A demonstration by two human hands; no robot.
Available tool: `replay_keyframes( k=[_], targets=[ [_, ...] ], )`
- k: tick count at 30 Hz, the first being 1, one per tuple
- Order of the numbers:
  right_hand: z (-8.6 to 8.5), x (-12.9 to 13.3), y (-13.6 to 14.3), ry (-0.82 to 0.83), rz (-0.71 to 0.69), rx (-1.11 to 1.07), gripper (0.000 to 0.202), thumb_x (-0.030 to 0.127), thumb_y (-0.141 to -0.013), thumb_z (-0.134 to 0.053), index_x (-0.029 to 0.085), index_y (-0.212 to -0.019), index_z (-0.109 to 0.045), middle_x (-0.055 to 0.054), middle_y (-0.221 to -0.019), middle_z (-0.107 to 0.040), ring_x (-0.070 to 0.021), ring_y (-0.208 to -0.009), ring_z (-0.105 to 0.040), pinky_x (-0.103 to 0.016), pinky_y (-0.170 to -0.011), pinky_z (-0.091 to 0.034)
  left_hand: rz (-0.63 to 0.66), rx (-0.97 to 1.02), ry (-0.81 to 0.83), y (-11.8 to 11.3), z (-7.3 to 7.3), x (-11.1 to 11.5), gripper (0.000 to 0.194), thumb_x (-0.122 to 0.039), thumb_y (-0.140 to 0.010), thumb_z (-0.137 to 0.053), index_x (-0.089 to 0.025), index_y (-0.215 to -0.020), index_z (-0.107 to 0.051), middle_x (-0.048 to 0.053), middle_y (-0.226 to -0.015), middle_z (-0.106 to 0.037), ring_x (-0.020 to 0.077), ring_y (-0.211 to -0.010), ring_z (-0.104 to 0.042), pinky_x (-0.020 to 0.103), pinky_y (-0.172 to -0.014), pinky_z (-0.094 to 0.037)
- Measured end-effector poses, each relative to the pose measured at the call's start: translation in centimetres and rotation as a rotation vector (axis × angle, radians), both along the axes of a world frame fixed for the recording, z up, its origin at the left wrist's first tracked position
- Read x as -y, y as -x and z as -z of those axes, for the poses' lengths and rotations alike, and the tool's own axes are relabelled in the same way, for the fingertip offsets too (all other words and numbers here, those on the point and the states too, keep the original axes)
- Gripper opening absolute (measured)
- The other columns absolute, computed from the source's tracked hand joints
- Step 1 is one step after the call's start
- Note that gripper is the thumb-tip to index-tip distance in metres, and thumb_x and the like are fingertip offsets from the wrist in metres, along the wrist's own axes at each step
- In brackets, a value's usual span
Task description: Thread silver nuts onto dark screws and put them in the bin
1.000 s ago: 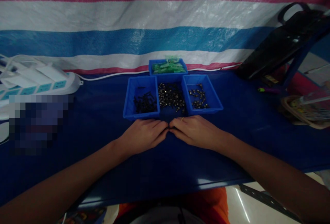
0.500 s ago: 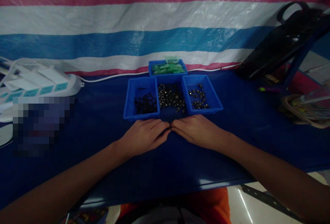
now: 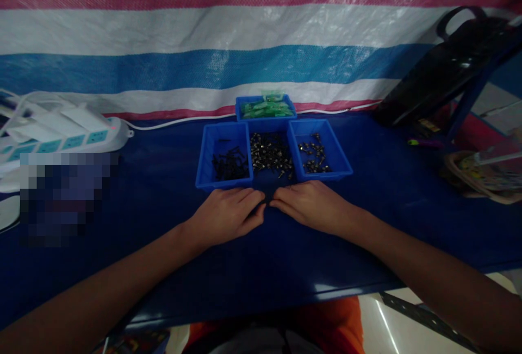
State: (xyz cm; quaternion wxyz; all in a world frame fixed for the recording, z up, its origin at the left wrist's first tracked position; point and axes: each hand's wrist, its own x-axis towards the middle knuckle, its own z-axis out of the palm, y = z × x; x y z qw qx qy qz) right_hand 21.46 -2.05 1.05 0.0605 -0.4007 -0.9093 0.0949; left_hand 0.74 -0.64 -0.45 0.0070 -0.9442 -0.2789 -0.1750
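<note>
From my remote seat I see both hands over the middle of the bench [image 3: 261, 272], their fingertips just apart. The left hand [image 3: 230, 212] is curled, thumb near forefinger; the right hand [image 3: 312, 204] has its fingers bunched (whether either pinches anything, I can't tell). Just beyond, toward the back edge, the left tray [image 3: 216, 139] holds dark pieces [image 3: 231, 166], the right tray [image 3: 332, 147] shiny parts [image 3: 315, 168], with a metallic pile [image 3: 269, 153] between.
</note>
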Motion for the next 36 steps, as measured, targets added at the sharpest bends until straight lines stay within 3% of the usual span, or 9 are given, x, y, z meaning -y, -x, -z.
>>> replay_keyframes(
  k=[10,17,23,31,36],
  targets=[
    [-0.54,0.89,0.29,-0.131,-0.060,-0.042,0.030,0.029,-0.093,-0.032,0.017,-0.075,-0.053,-0.001,-0.068,-0.062,-0.0116,-0.064,-0.058,-0.025,-0.057,-0.033,0.016,-0.159,0.044,-0.47,-0.13,0.19,0.017,-0.025,-0.086,-0.039,-0.017,-0.077,-0.051,-0.002,-0.066,-0.057,0.0123,-0.060,-0.057,0.024,-0.052,-0.039],
    [-0.21,0.39,-0.02,-0.054,-0.072,0.040,0.021,0.029,-0.091,-0.037,0.017,-0.080,-0.051,-0.001,-0.073,-0.062,-0.0129,-0.068,-0.059,-0.025,-0.059,-0.034,-0.033,-0.098,0.044,-0.23,-0.07,0.22,0.015,-0.026,-0.086,-0.040,-0.017,-0.082,-0.052,-0.002,-0.066,-0.056,0.0118,-0.058,-0.055,0.023,-0.049,-0.039],
    [0.11,0.14,-0.06,0.018,-0.089,0.001,0.022,0.026,-0.092,-0.036,0.017,-0.081,-0.052,-0.002,-0.074,-0.063,-0.0115,-0.068,-0.058,-0.023,-0.059,-0.035,0.070,-0.022,0.013,-0.27,-0.13,0.30,0.016,-0.024,-0.088,-0.040,-0.016,-0.092,-0.053,0.000,-0.074,-0.057,0.0108,-0.066,-0.056,0.020,-0.056,-0.044],
    [0.06,0.03,-0.06,0.052,-0.073,-0.033,0.023,0.028,-0.090,-0.040,0.016,-0.075,-0.053,-0.001,-0.069,-0.061,-0.0111,-0.062,-0.056,-0.023,-0.056,-0.032,0.157,-0.020,0.091,0.02,-0.04,0.03,0.019,-0.021,-0.090,-0.038,-0.018,-0.102,-0.053,0.002,-0.098,-0.059,0.0113,-0.085,-0.058,0.023,-0.073,-0.050],
    [-0.28,0.09,-0.17,0.062,-0.039,-0.047,0.019,0.029,-0.087,-0.045,0.016,-0.074,-0.053,0.001,-0.066,-0.059,-0.0099,-0.058,-0.053,-0.023,-0.053,-0.028,0.170,-0.020,0.114,-0.08,-0.17,0.15,0.018,-0.022,-0.090,-0.039,-0.017,-0.099,-0.053,0.002,-0.097,-0.060,0.0116,-0.084,-0.058,0.023,-0.071,-0.050]
  ],
)
